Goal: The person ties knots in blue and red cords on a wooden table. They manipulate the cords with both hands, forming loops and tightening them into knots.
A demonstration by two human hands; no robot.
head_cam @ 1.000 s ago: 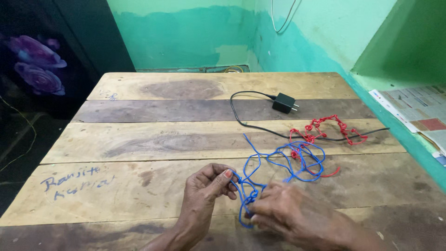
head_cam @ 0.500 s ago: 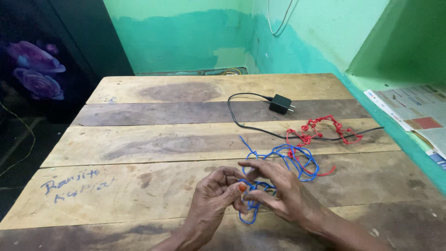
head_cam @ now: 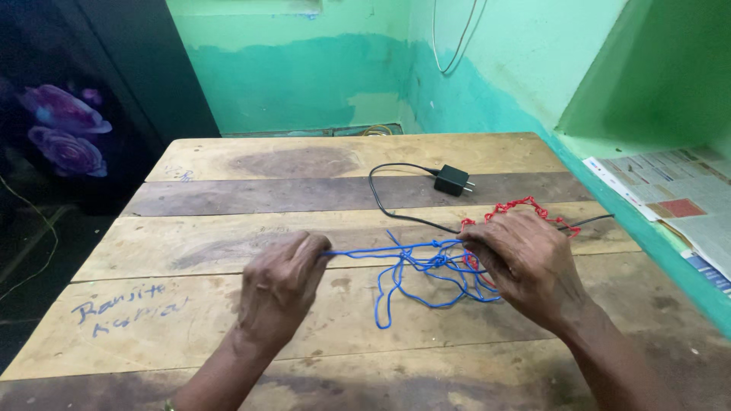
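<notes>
— Green walls close in the far side of your wooden counter [head_cam: 228, 243]. What sits on it?

— Take the blue cord [head_cam: 426, 266] as your mark. It lies just right of the counter's middle, a loose tangle with one strand pulled straight out to the left.

— Where are your hands?

— Your left hand [head_cam: 282, 289] is at the left end of that straight strand, its fingers [head_cam: 312, 251] pinched shut on the blue cord. Your right hand [head_cam: 525, 266] is at the cord's right side, fingers curled down over the tangle and gripping a strand there. Between the two hands the strand runs taut, just above the wood, with a small knot near your right hand.

— And around it?

— A red cord [head_cam: 521, 207] lies bunched just beyond the blue cord, partly under your right hand. A black charger [head_cam: 451, 180] with its black cable [head_cam: 381, 202] rests farther back from the blue cord. Some blue handwriting [head_cam: 126, 304] marks the wood well to its left, and newspaper [head_cam: 678, 198] lies on a ledge off to its right.
</notes>
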